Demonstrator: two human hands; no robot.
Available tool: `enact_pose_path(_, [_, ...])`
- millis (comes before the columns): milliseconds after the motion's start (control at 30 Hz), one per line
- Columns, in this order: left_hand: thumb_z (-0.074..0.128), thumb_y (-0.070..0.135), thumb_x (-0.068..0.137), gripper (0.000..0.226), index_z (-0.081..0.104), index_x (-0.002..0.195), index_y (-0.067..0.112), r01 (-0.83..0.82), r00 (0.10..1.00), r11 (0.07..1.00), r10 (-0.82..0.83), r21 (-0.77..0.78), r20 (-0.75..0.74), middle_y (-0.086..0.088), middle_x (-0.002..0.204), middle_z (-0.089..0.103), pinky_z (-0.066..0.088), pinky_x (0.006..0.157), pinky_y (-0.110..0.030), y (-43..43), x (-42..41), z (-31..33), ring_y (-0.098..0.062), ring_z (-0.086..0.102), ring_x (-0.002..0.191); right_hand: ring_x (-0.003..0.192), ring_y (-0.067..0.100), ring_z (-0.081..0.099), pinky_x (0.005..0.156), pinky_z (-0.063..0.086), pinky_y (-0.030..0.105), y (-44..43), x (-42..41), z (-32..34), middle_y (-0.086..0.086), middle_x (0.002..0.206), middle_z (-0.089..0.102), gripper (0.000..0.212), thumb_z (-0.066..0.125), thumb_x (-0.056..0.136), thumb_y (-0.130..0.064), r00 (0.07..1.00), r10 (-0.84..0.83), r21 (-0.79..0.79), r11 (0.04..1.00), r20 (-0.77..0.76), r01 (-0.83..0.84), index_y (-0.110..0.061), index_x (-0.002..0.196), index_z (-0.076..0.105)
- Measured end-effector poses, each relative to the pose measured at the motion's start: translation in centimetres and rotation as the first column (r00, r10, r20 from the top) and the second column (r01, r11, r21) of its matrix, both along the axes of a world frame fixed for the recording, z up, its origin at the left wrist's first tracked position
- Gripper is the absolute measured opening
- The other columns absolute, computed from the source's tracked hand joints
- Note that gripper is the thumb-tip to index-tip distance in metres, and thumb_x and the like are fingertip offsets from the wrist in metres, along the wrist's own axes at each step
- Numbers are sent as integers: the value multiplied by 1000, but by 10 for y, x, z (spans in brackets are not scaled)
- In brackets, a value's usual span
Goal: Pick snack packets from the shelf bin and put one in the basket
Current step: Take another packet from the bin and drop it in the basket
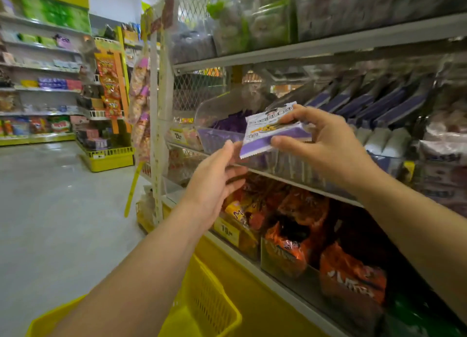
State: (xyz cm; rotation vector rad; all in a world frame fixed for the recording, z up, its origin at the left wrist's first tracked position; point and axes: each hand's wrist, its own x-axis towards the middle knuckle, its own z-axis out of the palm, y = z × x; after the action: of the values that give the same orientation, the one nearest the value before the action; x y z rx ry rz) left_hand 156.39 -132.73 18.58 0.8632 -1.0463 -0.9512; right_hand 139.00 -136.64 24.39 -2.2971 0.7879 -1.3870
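The whole thing comes down to where the basket sits from the packet. The right hand has the snack packet pinched by its right-hand half, thumb under the lower edge and fingers over the top. It's up in the air in front of the clear bin, which has more purple packets in it at about 9 o'clock from the held one. The packet's long side runs roughly 8 to 2 o'clock, with the free end pointing down-left.

The left hand is empty, fingers loose and spread. It sits at about 7 to 8 o'clock from the packet, and its top fingertip is right next to that free lower-left corner. Can't tell if it's actually touching, since the edge is a bit blurry there.

The basket is way down at about 6 to 7 o'clock from the packet, well apart, at the bottom of the view with the left forearm crossing over it. So I'd say the packet is picked but not dropped in yet. The left hand is nearer the basket, so either it takes the free corner as a handoff, or the right hand just swings down and lets go. Only snag I can see is the left arm lying across the basket opening, which could block the drop.
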Motion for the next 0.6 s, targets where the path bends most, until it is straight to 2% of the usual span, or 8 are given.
enact_pose_path(67, [43,25,103,24,66,101,31,-70,994,997,72,-26,77,8,98,68,49,81,-28,-12,-5,7,-9,61,86,65,5,65,66,50,26,-13,-11,30,6,89,72,22,77,75,-34,995,-81,-7,997,-49,81,-26,92,66])
enact_pose_path(167, [48,13,101,24,63,101,31,-164,942,983,179,-77,282,12,99,67,49,83,-19,-37,-13,11,2,60,84,72,11,69,70,57,30,-32,-20,62,12,87,73,15,76,78,-27,989,-55,89,994,-137,68,-20,90,68])
enact_pose_path(267, [52,12,99,23,63,114,24,-230,840,958,285,-173,462,10,108,65,41,82,-2,-63,-17,15,1,59,97,55,2,67,46,49,13,-55,-18,80,10,73,71,16,76,79,-21,985,-39,195,978,-169,72,-13,90,68])
enact_pose_path(333, [53,13,98,26,63,121,20,-250,774,941,336,-229,537,9,116,64,37,80,2,-78,-17,18,-2,58,106,62,8,71,58,57,21,-71,-14,87,6,72,73,20,78,77,-26,969,-63,237,964,-239,121,-14,91,69])
enact_pose_path(400, [55,13,97,27,63,122,20,-253,730,927,372,-279,574,7,118,63,36,82,0,-90,-16,22,-1,56,109,68,12,73,72,60,33,-86,-9,91,4,73,74,21,78,77,-31,933,-98,217,959,-345,181,-18,91,69])
enact_pose_path(467, [57,15,95,25,62,109,35,-235,683,919,387,-316,620,16,107,61,33,79,2,-98,-16,25,12,53,99,64,8,71,63,60,28,-99,-1,93,2,72,73,27,78,76,-34,896,-146,170,957,-420,236,-18,96,68])
enact_pose_path(533, [58,17,94,32,52,90,48,-241,621,909,413,-339,666,26,93,54,32,74,5,-103,-13,24,24,47,87,59,8,68,53,55,24,-108,9,93,1,70,70,33,78,75,-36,857,-197,95,957,-476,273,-15,98,67])
enact_pose_path(600, [58,19,95,27,57,97,45,-240,603,907,418,-345,679,27,96,55,31,74,7,-107,-10,19,22,48,89,60,8,64,50,47,22,-116,19,91,-4,68,66,36,77,74,-39,798,-278,-22,949,-535,316,-13,97,67])
